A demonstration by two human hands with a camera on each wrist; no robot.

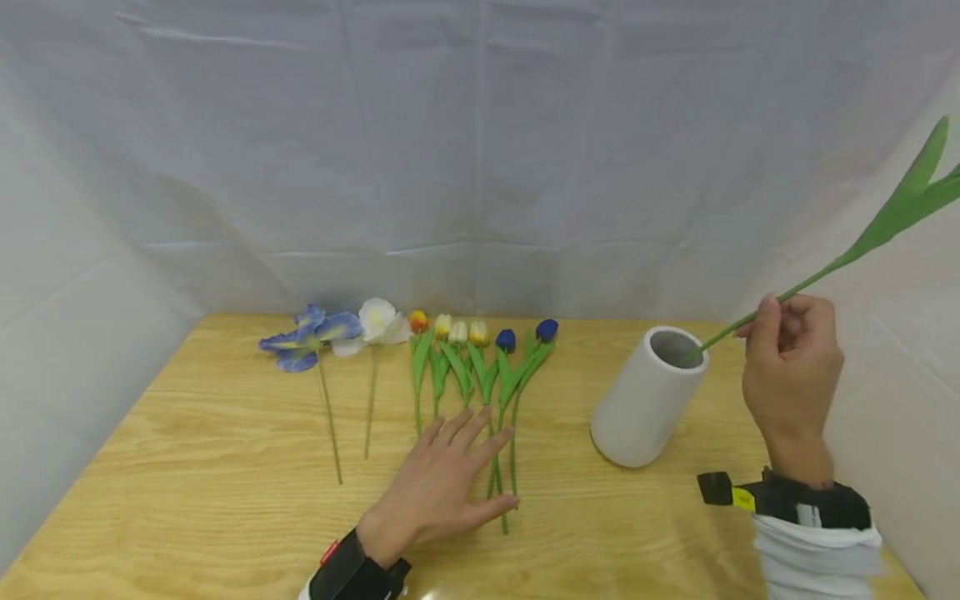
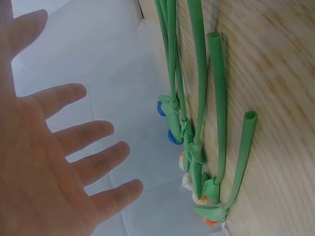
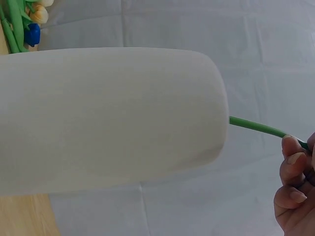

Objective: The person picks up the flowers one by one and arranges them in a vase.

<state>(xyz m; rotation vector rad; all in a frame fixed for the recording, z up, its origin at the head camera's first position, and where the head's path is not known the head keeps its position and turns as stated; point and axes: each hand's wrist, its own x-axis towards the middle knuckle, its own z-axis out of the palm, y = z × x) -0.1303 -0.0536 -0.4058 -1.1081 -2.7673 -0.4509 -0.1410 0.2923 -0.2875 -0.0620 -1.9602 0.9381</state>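
My right hand (image 1: 795,375) pinches the green stem of an artificial flower (image 1: 892,217) beside a white vase (image 1: 648,400). The stem's lower end goes into the vase mouth; the bloom lies outside the head view. In the right wrist view the vase (image 3: 113,118) hides the stem's end, and fingers (image 3: 293,167) grip the stem. My left hand (image 1: 442,479) hovers, fingers spread, over the stems of a row of artificial tulips (image 1: 487,383). In the left wrist view its fingers (image 2: 83,132) are apart from the tulip stems (image 2: 219,93) and hold nothing.
Left of the tulips lie a blue-purple artificial iris (image 1: 307,337) and a white artificial flower (image 1: 377,321) on the wooden table (image 1: 202,467). A pale grey sheet (image 1: 420,150) hangs behind the table's back edge, with white sheeting at both sides.
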